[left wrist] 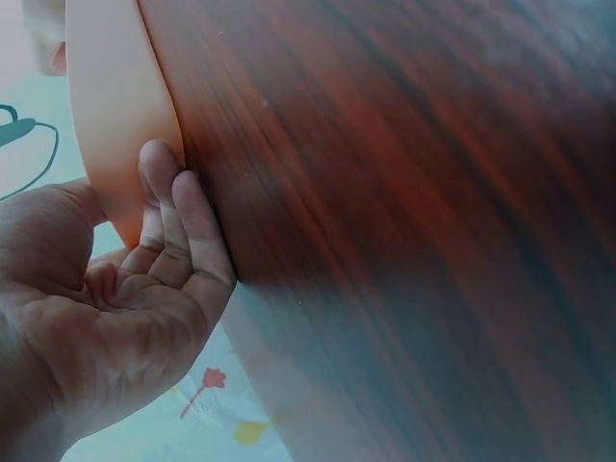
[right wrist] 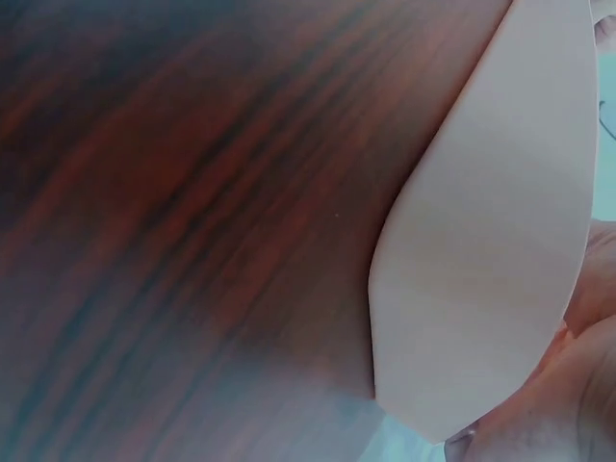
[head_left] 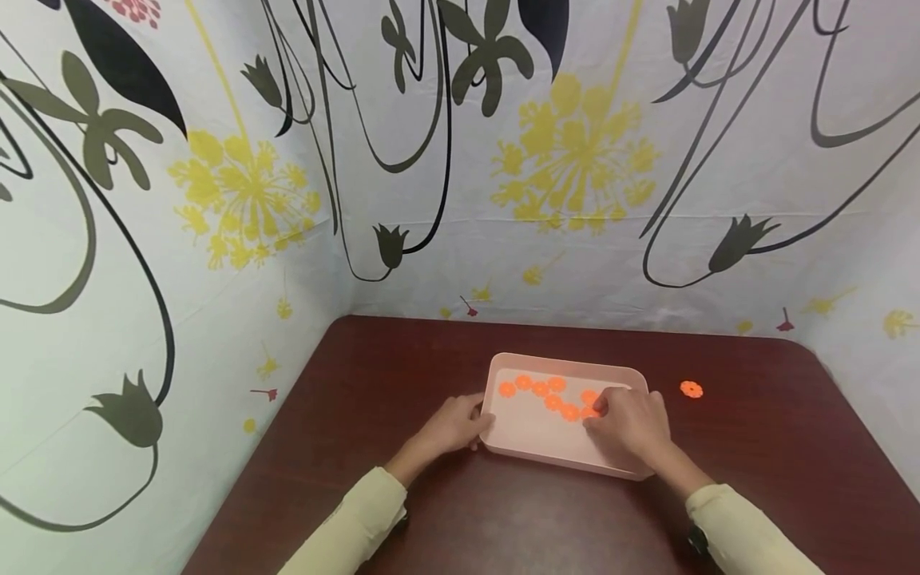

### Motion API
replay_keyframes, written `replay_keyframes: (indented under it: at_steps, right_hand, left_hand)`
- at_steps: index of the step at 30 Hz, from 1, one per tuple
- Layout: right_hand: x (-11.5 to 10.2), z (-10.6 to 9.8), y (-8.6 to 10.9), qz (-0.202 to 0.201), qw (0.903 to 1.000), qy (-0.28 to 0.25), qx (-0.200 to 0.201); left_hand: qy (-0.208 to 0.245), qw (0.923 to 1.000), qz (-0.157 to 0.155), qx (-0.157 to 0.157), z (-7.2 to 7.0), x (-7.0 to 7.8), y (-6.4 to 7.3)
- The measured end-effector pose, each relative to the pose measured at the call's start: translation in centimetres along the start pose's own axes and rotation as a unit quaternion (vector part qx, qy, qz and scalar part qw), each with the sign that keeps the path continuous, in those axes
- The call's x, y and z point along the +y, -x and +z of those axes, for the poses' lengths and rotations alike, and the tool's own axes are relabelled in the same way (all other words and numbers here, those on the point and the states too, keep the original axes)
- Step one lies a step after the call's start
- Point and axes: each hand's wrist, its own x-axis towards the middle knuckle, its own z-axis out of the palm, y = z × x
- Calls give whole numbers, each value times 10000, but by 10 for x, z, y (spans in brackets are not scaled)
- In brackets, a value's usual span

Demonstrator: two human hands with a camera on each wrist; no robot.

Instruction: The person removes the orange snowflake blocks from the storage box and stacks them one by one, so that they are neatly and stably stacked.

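Observation:
A shallow pale-pink tray lies on the table, with several small orange flower-shaped pieces scattered across its back half. My left hand grips the tray's left end, thumb over the rim. In the left wrist view, the fingers of the left hand bend against the tray's outer wall. Inside the tray at the right, my right hand pinches one orange piece between thumb and fingers. The right wrist view has the tray's wall covering most of the right hand.
One more orange flower-shaped piece lies on the dark wood table, right of the tray. Fabric printed with flowers stands around the table's back and sides.

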Motion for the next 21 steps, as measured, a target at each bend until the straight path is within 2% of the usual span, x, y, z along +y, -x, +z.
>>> replay_keyframes:
  at_steps: [21]
  right_hand:
    - [-5, 2, -5, 92, 9996, 74, -276]
  left_hand:
    - [-125, 9999, -73, 7, -1, 1, -1]
